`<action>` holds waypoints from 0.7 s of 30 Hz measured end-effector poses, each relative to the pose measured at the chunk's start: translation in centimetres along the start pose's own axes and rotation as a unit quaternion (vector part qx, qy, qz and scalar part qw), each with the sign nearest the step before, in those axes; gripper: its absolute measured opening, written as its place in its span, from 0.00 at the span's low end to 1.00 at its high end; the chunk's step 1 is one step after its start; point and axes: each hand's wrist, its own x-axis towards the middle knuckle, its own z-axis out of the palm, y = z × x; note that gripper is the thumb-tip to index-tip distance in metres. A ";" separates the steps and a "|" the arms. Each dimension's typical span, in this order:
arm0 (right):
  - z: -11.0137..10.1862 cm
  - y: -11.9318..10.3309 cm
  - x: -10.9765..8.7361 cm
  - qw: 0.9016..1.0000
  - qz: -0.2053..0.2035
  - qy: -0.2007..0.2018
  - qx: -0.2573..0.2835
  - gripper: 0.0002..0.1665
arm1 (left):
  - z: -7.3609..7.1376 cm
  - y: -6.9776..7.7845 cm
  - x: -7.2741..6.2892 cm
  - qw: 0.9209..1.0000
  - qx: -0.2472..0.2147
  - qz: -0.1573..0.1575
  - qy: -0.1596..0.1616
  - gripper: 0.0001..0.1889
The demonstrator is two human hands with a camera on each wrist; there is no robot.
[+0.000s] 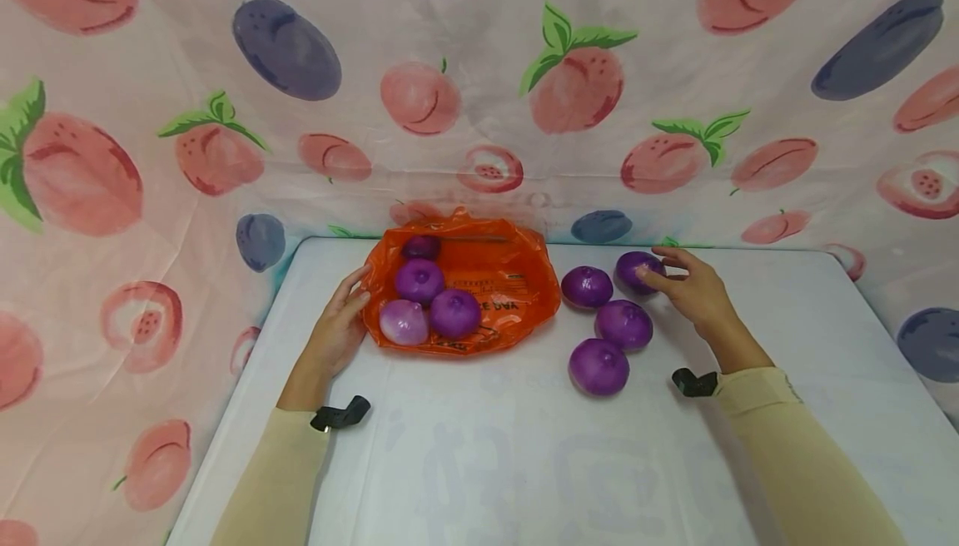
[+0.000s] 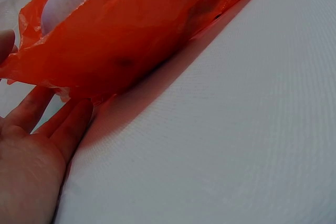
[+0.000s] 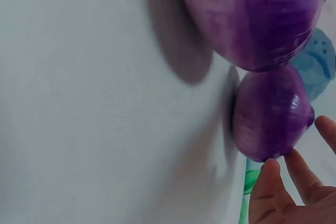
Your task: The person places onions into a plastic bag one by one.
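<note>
Fruit-printed pink cloth (image 1: 479,47) hangs right behind the far edge of your white table (image 1: 509,446) and runs down along both its sides, patterned with peaches, green leaves and blue plums. Toward the table's back, left of centre, sits an orange plastic bag (image 1: 517,267), its mouth wide, dark print showing inside. Four onions lie in its left part: a small dark onion (image 1: 421,246) at the back, two purple onions (image 1: 455,313) and a paler onion (image 1: 404,322) at the front. Your left hand (image 1: 337,338) is at the bag's left edge, pinching the film between thumb and fingers. To the bag's right, near the back edge, the farthest onion (image 1: 635,270) rests under your right hand's (image 1: 700,296) fingertips, which are spread apart and touch its right side. Three loose onions (image 1: 623,325) cluster beside and in front of it, the left one standing between it and the bag. Your beige sleeves (image 1: 794,438) each end near a black wrist mount (image 1: 695,382).
</note>
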 end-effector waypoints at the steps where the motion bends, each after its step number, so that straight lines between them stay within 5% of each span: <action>1: 0.0 0.1 0.1 1.000 0.001 -0.001 -0.001 0.44 | 0.0 0.0 0.0 1.000 -0.001 0.001 -0.001 0.27; 21: 0.4 2.1 1.8 0.999 0.036 -0.033 0.001 0.50 | 0.1 0.0 0.1 1.000 -0.003 0.005 0.002 0.26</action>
